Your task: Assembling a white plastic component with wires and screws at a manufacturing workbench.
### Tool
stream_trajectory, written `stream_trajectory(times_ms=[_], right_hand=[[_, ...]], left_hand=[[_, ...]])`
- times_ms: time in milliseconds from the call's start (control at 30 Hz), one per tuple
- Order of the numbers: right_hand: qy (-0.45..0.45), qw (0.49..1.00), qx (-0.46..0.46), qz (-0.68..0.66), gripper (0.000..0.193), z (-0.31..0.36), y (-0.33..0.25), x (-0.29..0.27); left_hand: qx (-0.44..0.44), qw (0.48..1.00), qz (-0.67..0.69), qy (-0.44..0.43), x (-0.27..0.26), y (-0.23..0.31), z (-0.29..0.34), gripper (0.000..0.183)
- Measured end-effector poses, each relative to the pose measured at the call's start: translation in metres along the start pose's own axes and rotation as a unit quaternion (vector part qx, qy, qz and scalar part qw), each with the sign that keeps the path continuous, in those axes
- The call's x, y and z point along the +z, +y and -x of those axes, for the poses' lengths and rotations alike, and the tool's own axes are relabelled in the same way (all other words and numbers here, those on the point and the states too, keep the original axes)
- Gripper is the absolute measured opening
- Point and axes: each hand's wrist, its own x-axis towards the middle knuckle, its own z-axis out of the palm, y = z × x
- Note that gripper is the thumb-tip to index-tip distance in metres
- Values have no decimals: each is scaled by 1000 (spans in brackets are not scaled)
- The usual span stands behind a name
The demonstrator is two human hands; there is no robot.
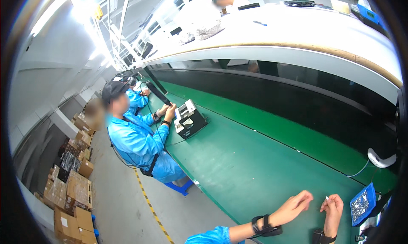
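My right hand [332, 210] is raised over the green bench at the lower right, its fingertips pinching a small white piece [327, 198] too tiny to identify. To its left, my left hand [294, 206] hovers above the bench with fingers bent forward and slightly blurred; a gap shows between thumb and fingers, and nothing is visible in it. A blue tray [370, 191] of many small metallic parts [360, 206] stands just right of my right hand. Dark straps circle both my wrists.
A co-worker in blue [138, 135] sits further left, holding a dark bar-shaped object [158, 93] by a black and white machine [190, 120]. A white curved device [381, 158] with a cable lies at the right. A white shelf [293, 29] runs above; cartons [76, 191] line the floor.
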Motion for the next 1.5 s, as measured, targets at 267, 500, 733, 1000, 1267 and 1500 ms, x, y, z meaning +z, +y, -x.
stream_trajectory(times_ms=[267,500,733,1000,1267,1500], right_hand=[[-1,1000,15,19,12,1,-1,6],[-9,1000,5,8,13,-4,5,6],[-21,999,-5,32,15,-5,12,-4],[-47,999,-9,5,17,-7,14,-6],[-22,1000,-12,6,19,-4,7,-1],[-12,1000,3,19,18,-3,3,5]], left_hand=[[-82,983,-19,164,-72,9,146,19],[-55,989,-10,140,-59,-4,148,19],[50,998,-49,3,-34,1,51,13],[58,995,53,-59,40,-33,-72,12],[112,989,87,-52,45,-36,-78,14],[73,991,66,-93,39,-27,-71,14]])
